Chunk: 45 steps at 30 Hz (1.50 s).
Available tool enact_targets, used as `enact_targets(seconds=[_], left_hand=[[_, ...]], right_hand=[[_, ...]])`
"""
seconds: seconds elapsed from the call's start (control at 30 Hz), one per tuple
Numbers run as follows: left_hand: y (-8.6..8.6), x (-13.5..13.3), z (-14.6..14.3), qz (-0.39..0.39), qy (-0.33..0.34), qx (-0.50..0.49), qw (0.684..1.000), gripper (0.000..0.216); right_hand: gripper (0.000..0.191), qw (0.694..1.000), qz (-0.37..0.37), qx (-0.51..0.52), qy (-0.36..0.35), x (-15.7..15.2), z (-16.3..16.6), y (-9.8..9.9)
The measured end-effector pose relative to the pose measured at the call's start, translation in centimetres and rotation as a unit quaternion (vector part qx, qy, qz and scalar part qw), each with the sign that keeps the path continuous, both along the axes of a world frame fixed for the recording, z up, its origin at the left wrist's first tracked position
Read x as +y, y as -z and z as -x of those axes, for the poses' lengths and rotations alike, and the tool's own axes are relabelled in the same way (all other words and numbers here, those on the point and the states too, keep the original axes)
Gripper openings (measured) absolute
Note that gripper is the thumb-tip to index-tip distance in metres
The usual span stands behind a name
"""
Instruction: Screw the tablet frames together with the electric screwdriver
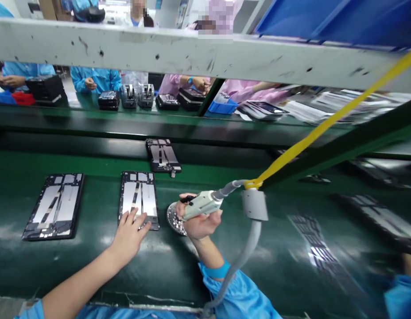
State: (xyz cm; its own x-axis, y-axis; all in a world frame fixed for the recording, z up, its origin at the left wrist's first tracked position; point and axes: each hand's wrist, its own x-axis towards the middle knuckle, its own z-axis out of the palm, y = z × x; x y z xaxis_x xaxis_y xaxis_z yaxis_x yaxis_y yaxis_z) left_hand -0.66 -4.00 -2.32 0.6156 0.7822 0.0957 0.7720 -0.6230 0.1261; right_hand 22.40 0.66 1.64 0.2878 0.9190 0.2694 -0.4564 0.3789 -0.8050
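Note:
My left hand [127, 239] lies with spread fingers on the lower part of an opened tablet [148, 197], whose inner parts face up. To its right, my right hand [200, 223] is wrapped around a pale electric screwdriver [204, 204]. The front end of the screwdriver is hidden by my fingers, over or beside a round metal dish [173, 217] dotted with small holes or screws. A grey cable runs from the tool's back end past a grey block [255, 204]. Another opened tablet [56, 204] lies to the left, and a third [162, 155] sits farther back.
A yellow strap [301, 137] slants down to the cable. A white beam [179, 51] crosses above the green bench [92, 266]. At right are a blurred device [378, 217] and a co-worker's blue sleeve [401, 294]. Several people work across the bench among stacked devices.

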Motion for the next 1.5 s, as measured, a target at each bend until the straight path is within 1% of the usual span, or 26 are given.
enact_targets(seconds=[0.13,0.23,0.33,0.43,0.53,0.63,0.7,0.8,0.93,1.0,1.1,1.2,1.3,1.4,1.5], left_hand=[[0.6,0.3,0.7,-0.031,0.005,0.022,0.999,0.059],[0.4,1.2,1.9,-0.074,0.057,0.034,0.995,0.051],[-0.6,2.4,3.3,-0.103,0.115,0.050,0.987,0.046],[-1.4,3.6,4.3,-0.128,0.164,0.066,0.976,0.041],[-1.5,4.5,4.9,-0.156,0.199,0.049,0.966,0.036],[-1.2,4.7,4.9,-0.168,0.214,0.007,0.962,0.036],[-1.1,4.2,4.5,-0.142,0.202,-0.012,0.969,0.040],[-0.9,3.0,3.5,-0.105,0.150,-0.053,0.982,0.040],[-1.0,1.4,1.9,-0.105,0.085,-0.107,0.985,0.030],[-1.1,0.9,1.3,-0.099,0.060,-0.125,0.985,0.027],[-1.2,0.2,0.7,-0.078,0.030,-0.149,0.985,0.025],[-1.2,-0.1,0.5,-0.057,0.013,-0.158,0.986,0.025],[-1.2,-0.2,0.4,-0.057,0.009,-0.164,0.985,0.026],[-1.3,-0.3,0.0,-0.055,0.001,-0.177,0.983,0.027],[-1.5,-0.4,-0.4,-0.045,-0.013,-0.181,0.982,0.029]], right_hand=[[0.078,0.999,-0.027,0.014,-0.008,0.1,-0.4,0.6],[0.075,0.998,-0.044,0.021,-0.028,0.3,-0.2,0.6],[0.071,0.997,-0.048,0.021,-0.052,0.5,-0.1,0.5],[0.072,0.997,-0.046,0.025,-0.059,0.8,-0.2,0.4],[0.077,0.997,-0.037,0.029,-0.056,0.9,-0.4,0.1],[0.083,0.998,-0.017,0.034,-0.052,0.9,-0.8,0.0],[0.087,0.998,0.002,0.042,-0.048,0.8,-1.1,0.1],[0.094,0.997,0.034,0.057,-0.041,0.5,-1.5,0.7],[0.090,1.000,0.009,0.010,0.003,0.2,-1.9,0.8],[0.090,1.000,0.001,-0.015,0.008,0.0,-2.1,0.6],[0.087,1.000,-0.014,-0.028,0.004,-0.2,-2.4,0.1],[0.089,0.998,-0.032,-0.045,0.004,-0.4,-2.6,-0.4],[0.090,0.998,-0.022,-0.060,0.022,-0.5,-2.6,-0.6],[0.087,0.997,-0.018,-0.067,0.033,-0.5,-2.9,-0.4],[0.086,0.997,-0.037,-0.064,0.024,-0.5,-3.2,0.0]])
